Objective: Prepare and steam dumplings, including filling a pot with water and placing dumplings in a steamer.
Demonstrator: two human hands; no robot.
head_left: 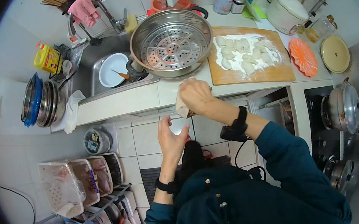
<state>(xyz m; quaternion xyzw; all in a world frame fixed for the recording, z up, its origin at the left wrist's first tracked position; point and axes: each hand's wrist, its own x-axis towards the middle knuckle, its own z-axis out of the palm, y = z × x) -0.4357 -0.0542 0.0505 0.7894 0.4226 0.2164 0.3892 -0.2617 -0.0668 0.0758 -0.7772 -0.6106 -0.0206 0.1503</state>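
My right hand (196, 94) is closed on a small beige thing (182, 108) with a flat side and a darker lower edge; whether it is cloth, paper or a packet I cannot tell. Below and to its left, my left hand (171, 135) is held with thumb and fingers apart and nothing in it. Both hands are in front of the counter edge. Just beyond them stands a steel steamer pot (137, 63) with a perforated steamer plate (171, 46) inside. To the right, several pale dumplings (248, 54) lie in white flour on a wooden board (229, 77).
Left of the pot is a steel sink (88, 60) holding a white bowl (108, 76). An orange scalloped plate (303, 57) and a yellowish lid (335, 53) are at the right, near a stove (317, 117) with a lidded pot (345, 107). Baskets (63, 184) stand low at left.
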